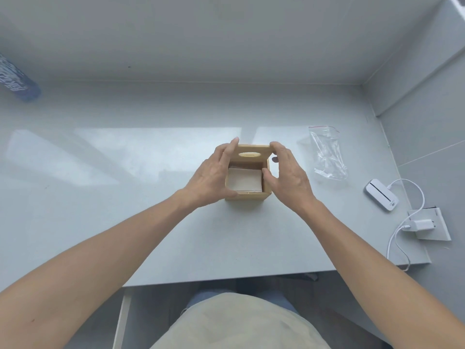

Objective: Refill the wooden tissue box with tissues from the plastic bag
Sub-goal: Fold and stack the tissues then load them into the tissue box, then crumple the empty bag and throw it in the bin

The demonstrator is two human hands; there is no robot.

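A small wooden tissue box (pixel 251 196) stands on the grey table (pixel 151 222) in the middle of the view. Its wooden lid (pixel 251 154), with an oval slot, covers only the far part of the top. A stack of white tissues (pixel 244 183) lies inside the box. My left hand (pixel 211 177) grips the left side of the lid and box. My right hand (pixel 286 177) holds the lid's right edge, thumb at the box's right rim. A clear plastic bag (pixel 327 153) with a red zip strip lies flat to the right, looking empty.
A white device (pixel 382 195) with a cable lies near the table's right edge, next to a white plug adapter (pixel 419 225) on a wall socket plate. A blue-labelled bottle (pixel 17 79) stands at the far left. A wall runs along the back.
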